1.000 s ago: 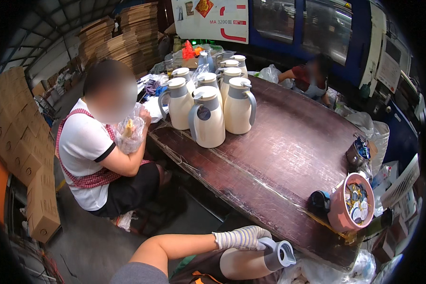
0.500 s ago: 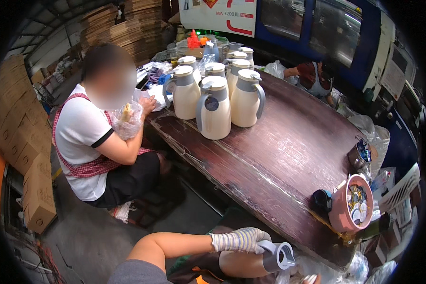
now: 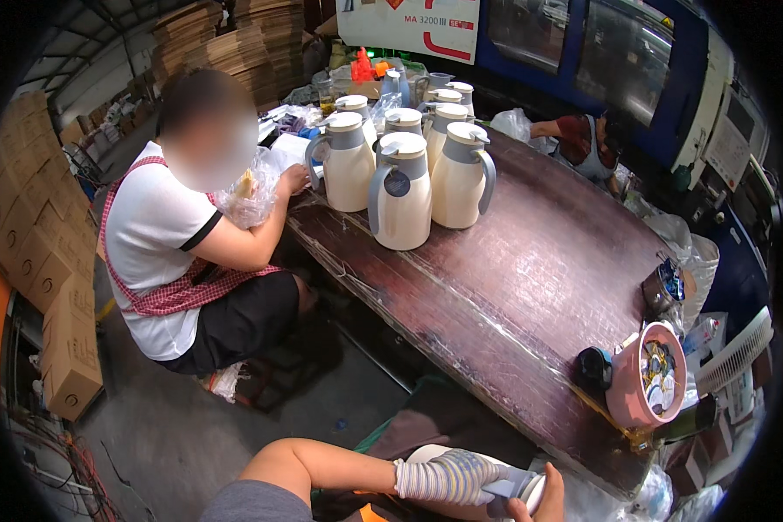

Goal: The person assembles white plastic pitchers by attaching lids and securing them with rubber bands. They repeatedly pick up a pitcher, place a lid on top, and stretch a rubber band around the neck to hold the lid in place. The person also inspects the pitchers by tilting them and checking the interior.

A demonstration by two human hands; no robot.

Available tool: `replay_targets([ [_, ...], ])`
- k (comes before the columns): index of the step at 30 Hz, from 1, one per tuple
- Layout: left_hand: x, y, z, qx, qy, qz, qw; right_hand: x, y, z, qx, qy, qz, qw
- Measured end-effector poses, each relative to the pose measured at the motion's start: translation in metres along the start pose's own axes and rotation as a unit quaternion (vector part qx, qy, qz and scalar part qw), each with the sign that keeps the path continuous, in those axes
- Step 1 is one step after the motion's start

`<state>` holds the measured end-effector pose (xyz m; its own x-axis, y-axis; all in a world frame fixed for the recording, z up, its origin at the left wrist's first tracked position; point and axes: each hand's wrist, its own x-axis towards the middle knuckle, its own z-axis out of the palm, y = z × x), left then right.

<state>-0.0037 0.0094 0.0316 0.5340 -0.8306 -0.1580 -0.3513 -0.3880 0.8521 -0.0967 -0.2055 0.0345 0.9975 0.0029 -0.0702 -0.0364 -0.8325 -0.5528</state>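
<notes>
Low in front of me a cream jug (image 3: 428,452) with a grey collar lies tilted across my lap, its mouth pointing right. My left hand (image 3: 452,477), in a striped knit glove, is closed around the jug's grey handle. My right hand (image 3: 543,500), bare, is at the mouth with thumb and fingers closed about a white lid (image 3: 534,492), partly hidden by the fingers. Cream jugs with grey collars and white lids stand grouped on the dark table (image 3: 548,252); the nearest jug (image 3: 402,204) bears a dark round tag.
A pink bucket (image 3: 622,387) of round tags stands at the table's right end, beside a black cup (image 3: 592,369) and a metal bowl (image 3: 661,291). A seated person (image 3: 169,226) holds wrapped food at the left. Another person (image 3: 583,143) is beyond the table. Cartons (image 3: 69,348) line the left.
My right hand has come up from the lower edge to the jug's mouth with the white lid. My left hand keeps its grip. The view has shifted slightly.
</notes>
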Motion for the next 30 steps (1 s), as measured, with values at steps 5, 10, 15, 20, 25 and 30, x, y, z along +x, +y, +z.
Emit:
replay_targets([
  [5, 0.007, -0.006, -0.011, 0.008, -0.013, 0.005, 1.0, 0.002, -0.009, 0.01, -0.025, 0.053, -0.087, 0.995],
  [10, 0.033, -0.04, -0.028, 0.028, -0.013, 0.064, 0.997, 0.014, -0.026, 0.003, -0.033, 0.036, -0.228, 0.973],
  [15, 0.066, -0.058, -0.025, -0.037, -0.012, 0.091, 0.995, 0.021, -0.023, 0.003, -0.033, 0.011, -0.422, 0.906],
  [20, 0.102, -0.089, 0.03, -0.221, -0.071, 0.098, 0.968, 0.029, -0.039, 0.006, -0.002, 0.008, -0.566, 0.824],
  [25, 0.101, -0.079, 0.031, -0.171, -0.031, 0.058, 0.983, 0.031, -0.03, 0.002, 0.018, -0.01, -0.515, 0.857],
  [30, 0.071, -0.087, 0.001, -0.062, 0.12, -0.061, 0.989, 0.042, 0.018, 0.019, 0.063, 0.003, -0.284, 0.957],
])
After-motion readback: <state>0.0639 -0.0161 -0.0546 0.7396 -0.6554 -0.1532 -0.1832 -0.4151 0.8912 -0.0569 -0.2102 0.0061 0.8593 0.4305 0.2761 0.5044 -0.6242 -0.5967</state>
